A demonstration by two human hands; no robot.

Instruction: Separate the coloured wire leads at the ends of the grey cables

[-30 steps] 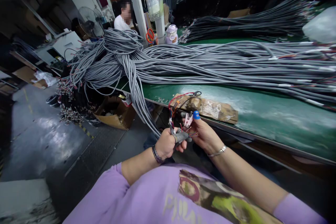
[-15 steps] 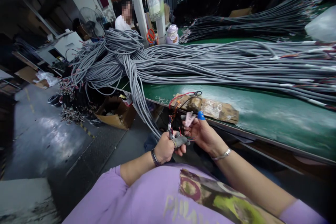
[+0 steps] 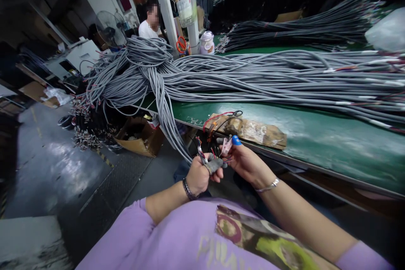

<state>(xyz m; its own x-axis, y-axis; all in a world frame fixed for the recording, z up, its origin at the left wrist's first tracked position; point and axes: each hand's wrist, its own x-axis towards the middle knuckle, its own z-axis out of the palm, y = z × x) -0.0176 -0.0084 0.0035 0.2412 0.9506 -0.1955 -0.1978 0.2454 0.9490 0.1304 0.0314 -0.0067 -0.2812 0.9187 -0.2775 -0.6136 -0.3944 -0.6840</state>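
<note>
My left hand [image 3: 202, 172] is closed round the stripped end of a grey cable, with grey covers on its thumb and finger. Thin coloured wires [image 3: 200, 148] stick up out of this fist, and a few more poke out toward the right. Close beside it, my right hand [image 3: 245, 160] pinches a small pale pink clip-like piece [image 3: 226, 147] between thumb and fingers. Blue tape [image 3: 236, 140] wraps the right thumb. The grey cables [image 3: 167, 114] hang off the table edge down toward my left hand. Fingertips of the right hand are partly hidden by the piece.
A long pile of grey cables [image 3: 253, 78] lies across the green table [image 3: 316, 135]. A wooden board [image 3: 262, 130] with red and black leads sits at the near edge. Darker cables [image 3: 294, 29] lie behind. A cardboard box [image 3: 139, 139] stands below left; a co-worker [image 3: 148, 29] is farther back.
Both hands have shifted slightly up; the wires in my left hand lean farther left. The pink piece, still in my right hand, has tilted more upright.
</note>
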